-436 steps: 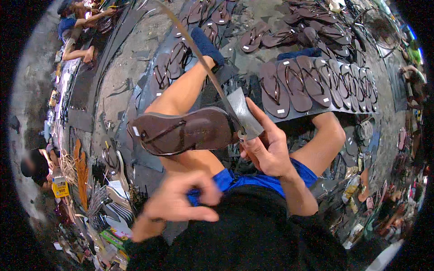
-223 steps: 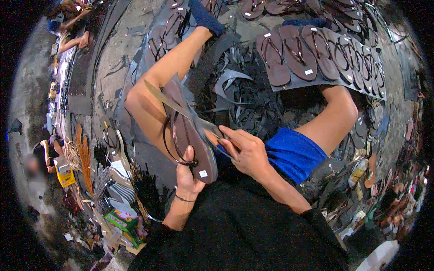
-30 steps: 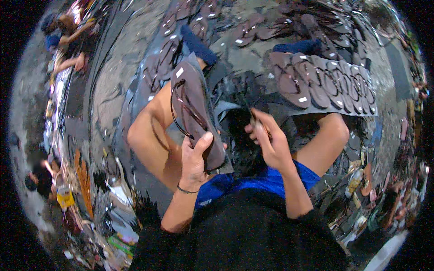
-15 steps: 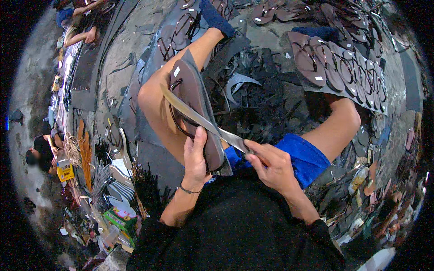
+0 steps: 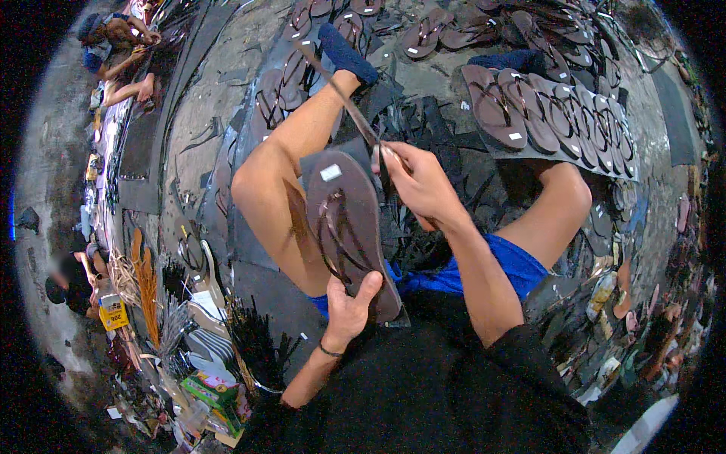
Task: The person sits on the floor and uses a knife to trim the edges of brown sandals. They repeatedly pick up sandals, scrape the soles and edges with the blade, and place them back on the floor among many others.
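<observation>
Left of centre: bent left knee, just beside the sandal. Left hand pinches the sandal's lower end, thumb on top; grey sheet juts past its upper-left edge. Blade, across the sandal 0.5 s ago, now points to upper centre; judged off the work, top face exposed. Right hand: fingers curled round blade's lower end. Open room: above scraps, as far as sandal row, upper right.

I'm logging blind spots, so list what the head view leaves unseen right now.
In the head view:
- Left hand: most fingers hidden behind the sandal.
- Sandal's underside: faces away from the camera.
- Long blade: its near end covered by the right hand.
- Topmost sandals: cut by the upper edge.
</observation>
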`<control>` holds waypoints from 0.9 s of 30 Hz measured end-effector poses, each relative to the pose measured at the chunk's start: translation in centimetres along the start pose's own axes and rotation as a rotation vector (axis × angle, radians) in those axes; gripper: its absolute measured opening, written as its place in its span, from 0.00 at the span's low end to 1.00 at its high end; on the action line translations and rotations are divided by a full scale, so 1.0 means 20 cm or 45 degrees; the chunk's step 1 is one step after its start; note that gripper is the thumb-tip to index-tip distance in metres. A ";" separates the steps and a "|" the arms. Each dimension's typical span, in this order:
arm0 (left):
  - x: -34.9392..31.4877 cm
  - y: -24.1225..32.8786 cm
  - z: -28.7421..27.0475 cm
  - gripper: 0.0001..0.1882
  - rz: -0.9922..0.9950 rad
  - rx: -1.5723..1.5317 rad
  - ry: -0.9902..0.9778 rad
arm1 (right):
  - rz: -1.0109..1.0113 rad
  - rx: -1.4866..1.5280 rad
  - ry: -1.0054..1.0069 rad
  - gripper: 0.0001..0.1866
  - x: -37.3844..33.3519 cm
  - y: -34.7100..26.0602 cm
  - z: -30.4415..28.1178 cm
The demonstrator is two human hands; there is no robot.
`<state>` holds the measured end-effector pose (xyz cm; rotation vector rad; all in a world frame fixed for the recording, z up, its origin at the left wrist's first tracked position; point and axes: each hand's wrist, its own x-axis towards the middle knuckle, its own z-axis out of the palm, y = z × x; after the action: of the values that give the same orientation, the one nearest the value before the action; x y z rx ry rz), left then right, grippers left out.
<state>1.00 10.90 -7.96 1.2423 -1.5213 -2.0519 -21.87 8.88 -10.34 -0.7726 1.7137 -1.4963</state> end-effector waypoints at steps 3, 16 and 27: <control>0.10 0.04 -0.13 0.26 -0.118 -0.155 -0.273 | 0.204 -0.116 -0.331 0.18 -0.16 -0.13 -0.08; 0.40 0.64 -0.36 0.14 0.161 -0.197 0.230 | -0.249 -0.335 -0.018 0.16 -0.87 -0.02 -0.14; 0.38 0.52 -0.25 0.13 0.220 0.071 0.078 | -0.189 -0.467 0.034 0.14 -0.69 -0.16 -0.13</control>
<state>-1.99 -1.44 -2.60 1.1386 -1.6076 -1.8579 -16.37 21.08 -5.16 -1.0927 2.0189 -1.3053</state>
